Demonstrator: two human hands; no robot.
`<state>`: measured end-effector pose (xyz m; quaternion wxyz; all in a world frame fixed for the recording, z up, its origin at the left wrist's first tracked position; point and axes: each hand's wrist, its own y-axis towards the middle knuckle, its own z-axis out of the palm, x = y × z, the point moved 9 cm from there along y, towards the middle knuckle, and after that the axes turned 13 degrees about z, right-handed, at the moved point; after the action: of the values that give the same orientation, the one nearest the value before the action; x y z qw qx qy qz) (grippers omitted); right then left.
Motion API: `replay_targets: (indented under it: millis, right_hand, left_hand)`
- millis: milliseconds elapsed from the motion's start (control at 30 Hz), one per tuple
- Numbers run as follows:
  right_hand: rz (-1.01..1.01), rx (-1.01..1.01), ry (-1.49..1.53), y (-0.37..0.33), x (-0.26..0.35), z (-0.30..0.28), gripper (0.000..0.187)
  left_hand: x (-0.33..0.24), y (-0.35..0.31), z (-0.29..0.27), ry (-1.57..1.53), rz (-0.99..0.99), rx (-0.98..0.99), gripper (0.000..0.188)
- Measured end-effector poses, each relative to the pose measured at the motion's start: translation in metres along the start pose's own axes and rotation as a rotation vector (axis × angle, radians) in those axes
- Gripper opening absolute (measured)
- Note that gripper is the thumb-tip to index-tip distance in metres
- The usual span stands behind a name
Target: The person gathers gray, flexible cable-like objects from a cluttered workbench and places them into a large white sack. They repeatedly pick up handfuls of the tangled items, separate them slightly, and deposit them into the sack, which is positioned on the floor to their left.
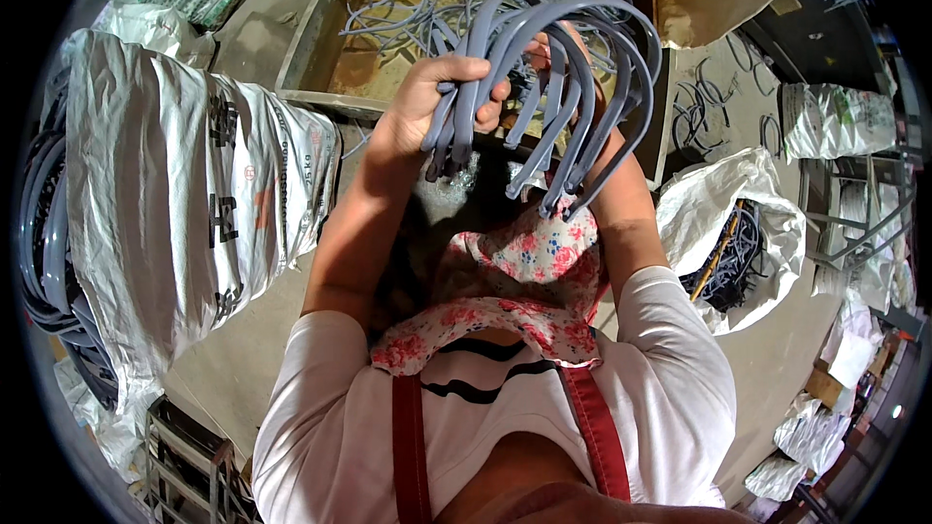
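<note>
In the head view, the left hand [437, 97] is closing its grip tightly round one end of a bundle of grey curved strips [563, 49], fingers wrapped fully about them. The right hand [544, 49] is sitting behind the same bundle at its 3 o'clock side, mostly hidden, so I cannot tell how its grip is standing. The bundle is arching at 12 o'clock above a shallow tray [320, 68] and holding roughly eight strips. Two white sacks are lying open: one [175, 194] at 9 o'clock, one [748, 204] at 3 o'clock.
</note>
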<state>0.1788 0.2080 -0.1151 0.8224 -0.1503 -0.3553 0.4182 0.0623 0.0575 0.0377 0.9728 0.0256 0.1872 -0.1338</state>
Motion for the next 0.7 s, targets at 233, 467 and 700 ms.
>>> replay_targets:
  millis: [233,467,700]
  right_hand:
    - [-0.189,-0.581,0.105,-0.012,0.079,-0.114,0.062]
    - [-0.444,-0.77,0.135,-0.195,0.205,-0.291,0.044]
    - [-0.617,-0.997,-0.481,-0.239,0.229,-0.221,0.041]
  left_hand:
    - [-0.025,-0.008,0.007,0.07,0.12,0.004,0.046]
    - [-0.059,-0.021,-0.028,0.309,0.27,-0.306,0.028]
    - [-0.057,-0.013,-0.028,0.295,0.319,-0.33,0.028]
